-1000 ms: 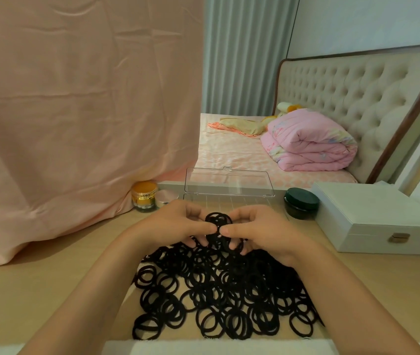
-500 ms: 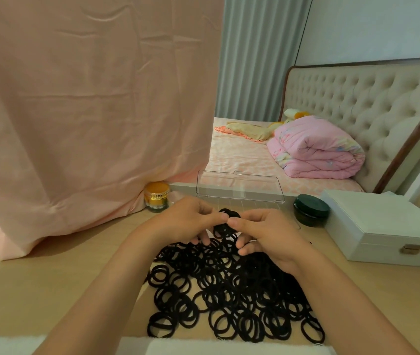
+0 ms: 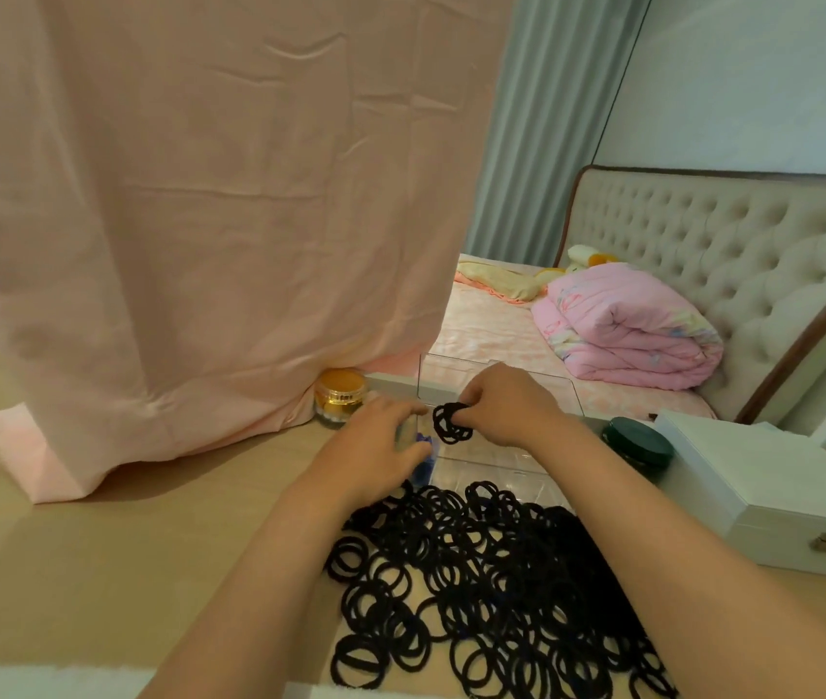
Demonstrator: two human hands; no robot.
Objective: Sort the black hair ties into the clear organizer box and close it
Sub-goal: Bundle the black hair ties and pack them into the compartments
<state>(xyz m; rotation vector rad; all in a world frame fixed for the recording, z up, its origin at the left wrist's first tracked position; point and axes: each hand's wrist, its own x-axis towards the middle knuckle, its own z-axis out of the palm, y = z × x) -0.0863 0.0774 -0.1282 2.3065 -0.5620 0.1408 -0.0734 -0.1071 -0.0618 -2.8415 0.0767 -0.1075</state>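
A large pile of black hair ties (image 3: pixel 481 587) lies on the wooden table in front of me. Behind it stands the clear organizer box (image 3: pixel 496 459) with its lid (image 3: pixel 542 383) raised upright. My right hand (image 3: pixel 507 406) pinches a small bunch of black hair ties (image 3: pixel 451 423) above the box's left part. My left hand (image 3: pixel 375 446) sits at the box's left edge, fingers curled against the rim; whether it grips the box is unclear.
A gold-lidded jar (image 3: pixel 340 398) stands left of the box beside a hanging pink cloth (image 3: pixel 199 219). A dark green round tin (image 3: pixel 638 446) and a white jewellery case (image 3: pixel 774 491) sit to the right. A bed lies beyond the table.
Both hands moved forward from above the pile to the box. The bunch of ties went from between both hands to the right hand alone, and the left hand went to the box's left edge.
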